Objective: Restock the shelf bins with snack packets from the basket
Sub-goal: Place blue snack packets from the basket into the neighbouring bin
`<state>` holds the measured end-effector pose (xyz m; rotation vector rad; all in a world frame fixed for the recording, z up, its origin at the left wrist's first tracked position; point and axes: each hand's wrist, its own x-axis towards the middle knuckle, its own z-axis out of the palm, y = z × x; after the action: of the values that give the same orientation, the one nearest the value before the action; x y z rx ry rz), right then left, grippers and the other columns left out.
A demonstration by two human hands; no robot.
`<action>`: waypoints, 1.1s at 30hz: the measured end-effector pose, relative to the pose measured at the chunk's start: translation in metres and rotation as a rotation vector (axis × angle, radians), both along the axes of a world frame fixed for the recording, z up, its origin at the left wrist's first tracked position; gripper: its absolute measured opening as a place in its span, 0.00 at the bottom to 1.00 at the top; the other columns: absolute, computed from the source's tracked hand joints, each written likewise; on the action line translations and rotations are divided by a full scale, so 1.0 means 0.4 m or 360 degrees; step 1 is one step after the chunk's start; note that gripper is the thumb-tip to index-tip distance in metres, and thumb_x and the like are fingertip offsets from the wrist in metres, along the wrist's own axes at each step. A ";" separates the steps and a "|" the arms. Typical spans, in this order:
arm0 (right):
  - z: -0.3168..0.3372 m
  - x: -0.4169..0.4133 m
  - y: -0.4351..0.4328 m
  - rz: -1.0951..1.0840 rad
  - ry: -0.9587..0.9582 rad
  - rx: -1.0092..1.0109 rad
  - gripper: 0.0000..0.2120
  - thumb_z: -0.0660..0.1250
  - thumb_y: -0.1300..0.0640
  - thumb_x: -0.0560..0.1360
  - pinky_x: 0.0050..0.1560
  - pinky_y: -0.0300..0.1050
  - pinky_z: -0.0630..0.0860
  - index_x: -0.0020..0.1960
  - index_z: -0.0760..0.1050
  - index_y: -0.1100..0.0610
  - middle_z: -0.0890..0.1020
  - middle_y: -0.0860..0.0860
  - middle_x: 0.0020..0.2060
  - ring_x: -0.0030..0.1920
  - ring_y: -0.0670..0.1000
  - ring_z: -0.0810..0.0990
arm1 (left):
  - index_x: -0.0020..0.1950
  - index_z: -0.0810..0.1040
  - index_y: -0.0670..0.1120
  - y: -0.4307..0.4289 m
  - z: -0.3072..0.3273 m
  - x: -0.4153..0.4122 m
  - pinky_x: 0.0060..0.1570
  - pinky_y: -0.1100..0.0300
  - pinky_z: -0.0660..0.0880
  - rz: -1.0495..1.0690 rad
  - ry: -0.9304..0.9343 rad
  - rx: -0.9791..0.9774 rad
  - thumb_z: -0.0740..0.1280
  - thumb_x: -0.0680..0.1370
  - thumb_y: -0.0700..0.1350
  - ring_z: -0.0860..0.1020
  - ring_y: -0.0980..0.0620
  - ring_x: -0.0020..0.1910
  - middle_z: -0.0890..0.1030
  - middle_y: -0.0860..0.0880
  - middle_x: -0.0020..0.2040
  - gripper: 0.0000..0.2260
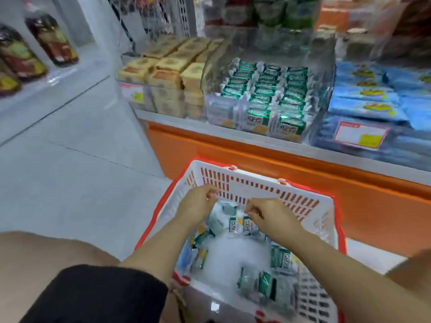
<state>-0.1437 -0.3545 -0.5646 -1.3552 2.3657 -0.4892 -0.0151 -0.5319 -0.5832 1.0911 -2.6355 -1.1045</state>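
Black cloth (93, 294) over the person's knee fills the lower corner, and both bare forearms reach past it into the white slotted plastic basket with a red rim (251, 183). The left hand (197, 202) sits close to the basket's far wall with its fingers curled. The blur hides whether they pinch anything. The right hand (270, 216) is just beside it, apart from it, with its fingers curled directly over two small green foil snack packets (241, 226). Whether they already grip one, I cannot tell. Those two packets lie side by side, their long axes running away from the person toward the shelf, so the right hand is the nearer for a lift. More green packets (263, 283) lie scattered behind the hands, toward the body. Ahead of and above both hands, past the orange shelf base (233, 164), stands the clear plastic shelf bin (323, 73) already holding rows of the same green packets. It is more in line with the right hand. Tan boxed snacks (168, 71) lie beyond the left hand, and flat blue packets (373, 96) beyond the right.
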 end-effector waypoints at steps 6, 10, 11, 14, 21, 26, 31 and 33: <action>-0.083 0.001 -0.048 -0.0027 -0.0073 0.0146 0.10 0.60 0.59 0.80 0.41 0.40 0.66 0.53 0.80 0.52 0.81 0.47 0.45 0.41 0.49 0.75 | 0.60 0.80 0.43 -0.072 -0.247 0.130 0.53 0.51 0.76 0.0042 -0.0768 0.0072 0.66 0.77 0.40 0.78 0.42 0.54 0.79 0.41 0.59 0.12; -0.129 0.002 -0.062 -0.0125 -0.0223 0.0086 0.08 0.63 0.59 0.79 0.45 0.42 0.74 0.53 0.81 0.53 0.83 0.50 0.48 0.46 0.51 0.79 | 0.52 0.74 0.47 -0.057 -0.397 0.168 0.57 0.49 0.73 -0.0049 -0.0995 0.0016 0.69 0.73 0.46 0.74 0.43 0.57 0.73 0.39 0.61 0.09; -0.140 0.003 -0.065 -0.0143 -0.0256 0.0076 0.08 0.64 0.59 0.79 0.48 0.44 0.77 0.52 0.81 0.53 0.83 0.50 0.48 0.48 0.51 0.79 | 0.54 0.75 0.46 -0.044 -0.399 0.161 0.60 0.51 0.72 -0.0100 -0.1013 -0.0005 0.69 0.74 0.45 0.72 0.43 0.61 0.70 0.41 0.63 0.10; -0.163 0.004 -0.066 -0.0166 -0.0318 0.0111 0.07 0.65 0.58 0.79 0.51 0.46 0.78 0.52 0.81 0.52 0.84 0.49 0.49 0.48 0.49 0.79 | 0.69 0.73 0.49 -0.036 -0.417 0.142 0.66 0.52 0.68 -0.0129 -0.1116 0.0015 0.66 0.76 0.42 0.68 0.43 0.70 0.63 0.44 0.71 0.21; -0.141 -0.012 -0.071 -0.0210 -0.0476 0.0105 0.09 0.64 0.60 0.79 0.37 0.35 0.69 0.52 0.82 0.52 0.77 0.39 0.37 0.35 0.41 0.74 | 0.49 0.82 0.47 -0.055 -0.353 0.083 0.45 0.58 0.76 0.0055 -0.0640 0.0289 0.65 0.78 0.39 0.81 0.47 0.46 0.82 0.48 0.46 0.07; -0.045 -0.055 -0.067 -0.0272 -0.0695 -0.0048 0.11 0.63 0.62 0.79 0.39 0.31 0.75 0.55 0.80 0.50 0.79 0.41 0.47 0.42 0.39 0.77 | 0.60 0.74 0.58 -0.055 -0.176 0.014 0.55 0.44 0.80 0.0020 -0.0208 0.1040 0.70 0.76 0.38 0.83 0.43 0.49 0.82 0.40 0.53 0.19; 0.082 -0.078 -0.014 0.0161 -0.0344 0.0116 0.26 0.69 0.60 0.73 0.63 0.42 0.69 0.69 0.70 0.45 0.69 0.45 0.69 0.68 0.48 0.68 | 0.72 0.65 0.56 -0.014 0.006 -0.048 0.38 0.64 0.76 -0.0193 0.0077 0.1359 0.71 0.77 0.37 0.79 0.56 0.31 0.81 0.49 0.33 0.29; 0.140 -0.078 0.013 0.0348 -0.0093 0.0166 0.32 0.71 0.55 0.74 0.69 0.43 0.63 0.74 0.64 0.43 0.60 0.46 0.75 0.74 0.50 0.58 | 0.74 0.67 0.54 -0.001 0.076 -0.075 0.48 0.59 0.78 -0.0313 0.0112 0.1368 0.74 0.76 0.41 0.80 0.54 0.39 0.81 0.49 0.36 0.29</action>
<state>-0.1748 -0.3491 -0.5084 -1.5070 2.1331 -0.3327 -0.0452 -0.5325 -0.5528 0.8327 -2.2437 -2.3783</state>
